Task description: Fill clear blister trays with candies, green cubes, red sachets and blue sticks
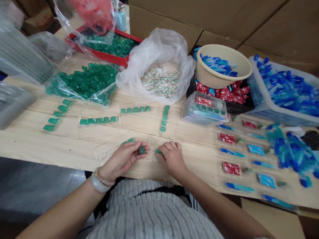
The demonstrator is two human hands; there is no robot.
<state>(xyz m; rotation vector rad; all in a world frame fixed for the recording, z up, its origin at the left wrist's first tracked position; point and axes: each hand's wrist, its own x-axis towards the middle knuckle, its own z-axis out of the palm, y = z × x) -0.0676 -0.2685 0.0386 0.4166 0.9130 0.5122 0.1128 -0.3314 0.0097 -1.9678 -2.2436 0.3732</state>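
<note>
My left hand (125, 156), with a bracelet and a pale bangle at the wrist, pinches a small green translucent block (142, 150). Across from it, my right hand (173, 157) has its fingers curled, with thumb and fingertips on another green block (157, 151) over a clear plastic tray (154, 141). Partly behind my left hand lies a second clear tray (102, 152) with green showing at its far end. Beyond my hands, more clear trays hold green blocks in rows, such as one row (99, 120) and an upright row (164, 118).
Behind stand a bag of green blocks (85, 79), a white bag of small patterned pieces (162, 79), a beige bowl (222, 80) and a white basket (288, 115) of blue pieces. Stacked clear packs (205, 110) and filled packs with red packets (231, 168) lie right. Clear trays (6, 105) are stacked left.
</note>
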